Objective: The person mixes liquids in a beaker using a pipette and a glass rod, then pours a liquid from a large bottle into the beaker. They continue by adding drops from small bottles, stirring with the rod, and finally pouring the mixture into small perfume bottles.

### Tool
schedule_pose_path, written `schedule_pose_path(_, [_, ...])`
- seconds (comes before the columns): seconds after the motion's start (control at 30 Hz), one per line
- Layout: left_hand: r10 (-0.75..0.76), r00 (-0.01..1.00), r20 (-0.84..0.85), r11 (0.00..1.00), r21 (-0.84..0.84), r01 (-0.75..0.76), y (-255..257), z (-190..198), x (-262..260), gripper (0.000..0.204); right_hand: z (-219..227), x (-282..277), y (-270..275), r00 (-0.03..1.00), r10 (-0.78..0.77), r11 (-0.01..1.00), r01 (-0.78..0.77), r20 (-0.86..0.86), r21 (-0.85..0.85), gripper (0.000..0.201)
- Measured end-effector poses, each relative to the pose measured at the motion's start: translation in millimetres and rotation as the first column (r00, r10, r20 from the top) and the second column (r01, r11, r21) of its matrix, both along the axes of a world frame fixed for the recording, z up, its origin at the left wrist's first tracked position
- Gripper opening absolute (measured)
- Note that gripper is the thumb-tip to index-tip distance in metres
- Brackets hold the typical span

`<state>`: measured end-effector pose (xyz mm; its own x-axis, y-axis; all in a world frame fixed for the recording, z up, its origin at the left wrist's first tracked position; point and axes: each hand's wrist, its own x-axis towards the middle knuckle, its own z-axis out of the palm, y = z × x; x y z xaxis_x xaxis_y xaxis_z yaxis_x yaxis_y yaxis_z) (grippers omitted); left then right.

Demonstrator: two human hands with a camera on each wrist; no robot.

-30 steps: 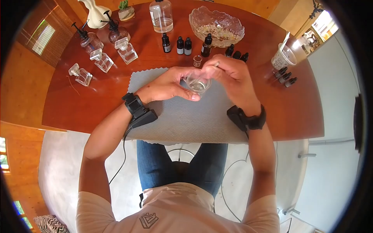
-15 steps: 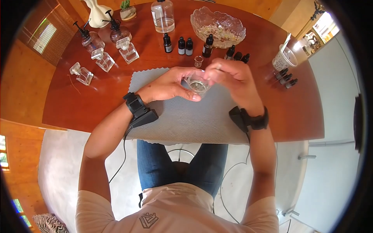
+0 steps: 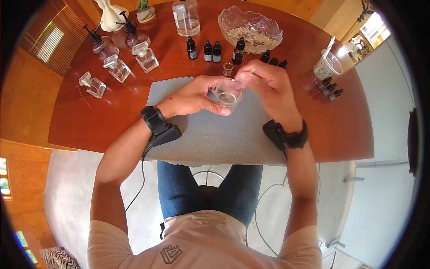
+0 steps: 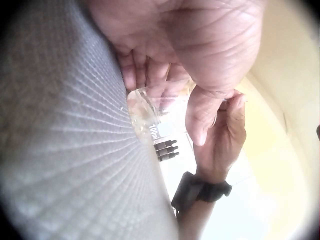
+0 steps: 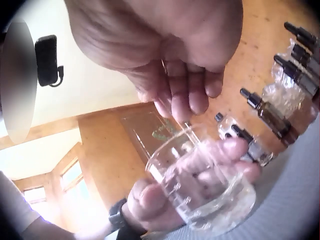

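A clear beaker (image 3: 228,97) with printed volume marks stands tilted over the grey mat (image 3: 210,134), a little clear liquid in its bottom. My left hand (image 3: 195,97) grips it from the left, thumb on the near side and fingers round the far side. Above the rim, my right hand (image 3: 268,87) pinches a thin clear stirring rod (image 5: 194,134) that reaches down into the beaker. The right wrist view shows the curled fingers over the rod's top. In the left wrist view, the "100ml" print faces the camera on the beaker wall (image 4: 142,117).
Dark dropper bottles (image 3: 237,51) line the table behind the hands, beside a tiny glass cup (image 3: 228,68). A wavy glass bowl (image 3: 251,31) and a large clear bottle (image 3: 186,20) stand farther back. Square perfume bottles (image 3: 145,58) are on the left, a patterned cup (image 3: 327,67) on the right.
My right hand has shifted slightly over the rim, and the rod's upper end no longer shows above its fingers in the head view. The left hand and beaker stay nearly still.
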<state>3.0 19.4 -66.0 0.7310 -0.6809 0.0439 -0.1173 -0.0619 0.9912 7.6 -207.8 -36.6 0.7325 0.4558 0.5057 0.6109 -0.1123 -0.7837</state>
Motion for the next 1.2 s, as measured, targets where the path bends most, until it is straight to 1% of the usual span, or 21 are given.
schedule_pose_path(0.1, [0.025, 1.0, -0.001, 0.999, 0.023, -0.025, 0.2, 2.2, -1.7, 0.061, 11.7, -4.1, -9.1, 0.983, 0.137, 0.99, -0.138, -0.123, 0.001, 0.015])
schedule_pose_path(0.2, [-0.01, 1.0, -0.012, 0.998, 0.059, 0.011, 1.9, -0.2, 2.0, 0.063, 10.1, -10.5, 5.8, 0.987, 0.139, 0.99, -0.14, -0.077, -0.021, 0.013])
schedule_pose_path(0.3, [0.008, 0.997, -0.075, 1.0, -0.018, -0.01, -1.5, 1.3, -1.5, 0.063, -2.1, -2.8, 3.6, 1.0, 0.0, 0.999, -0.001, 0.03, 0.032, 0.014])
schedule_pose_path(0.4, [0.015, 1.0, 0.01, 1.0, 0.002, -0.015, -0.2, -0.2, -0.5, 0.062, 9.6, 0.7, -13.1, 0.99, 0.133, 0.991, -0.132, -0.048, 0.021, 0.015])
schedule_pose_path(0.5, [0.004, 1.0, -0.01, 1.0, 0.021, -0.004, 1.3, -2.6, 1.4, 0.062, 7.8, -6.7, 4.1, 0.985, 0.175, 0.985, -0.175, 0.004, 0.008, 0.016])
schedule_pose_path(0.6, [0.008, 0.998, -0.069, 1.0, 0.002, -0.007, -0.1, 0.2, -0.7, 0.063, -2.4, -4.8, 8.5, 0.998, 0.059, 0.997, -0.058, 0.0, 0.05, 0.018])
schedule_pose_path(0.67, [0.013, 1.0, -0.005, 1.0, 0.01, -0.013, -0.5, -5.4, 2.0, 0.062, 2.3, -0.9, -7.3, 0.997, 0.055, 0.998, -0.054, -0.046, 0.019, 0.017])
schedule_pose_path(0.7, [0.019, 0.999, 0.029, 1.0, 0.014, -0.019, -0.2, -5.5, 2.4, 0.062, 6.4, 0.7, -11.0, 0.996, 0.055, 0.998, -0.055, -0.067, 0.004, 0.017])
schedule_pose_path(0.8, [-0.005, 1.0, -0.014, 1.0, -0.006, 0.005, 0.5, -2.1, 0.9, 0.062, 8.9, -5.2, -2.5, 0.98, 0.172, 0.985, -0.174, -0.099, -0.014, 0.017])
schedule_pose_path(0.9, [0.008, 1.0, -0.019, 0.998, 0.066, -0.007, 2.1, -1.9, 2.2, 0.061, 2.7, -8.5, 11.1, 0.997, 0.074, 0.997, -0.075, 0.036, 0.027, 0.016])
schedule_pose_path(1.0, [0.02, 1.0, 0.009, 1.0, -0.005, -0.02, -1.2, -2.2, -0.6, 0.059, 4.3, -1.5, -4.7, 1.0, 0.007, 1.0, -0.007, 0.004, -0.016, 0.016])
schedule_pose_path(1.1, [0.004, 1.0, 0.003, 1.0, 0.025, -0.004, 0.8, -2.4, 1.3, 0.059, 9.7, -5.2, -5.7, 0.978, 0.181, 0.983, -0.183, -0.102, -0.007, 0.015])
schedule_pose_path(1.2, [0.006, 1.0, -0.002, 0.998, 0.07, -0.005, 2.1, -3.0, 3.2, 0.06, 3.7, -10.0, 10.7, 0.996, 0.092, 0.996, -0.092, 0.011, 0.014, 0.015])
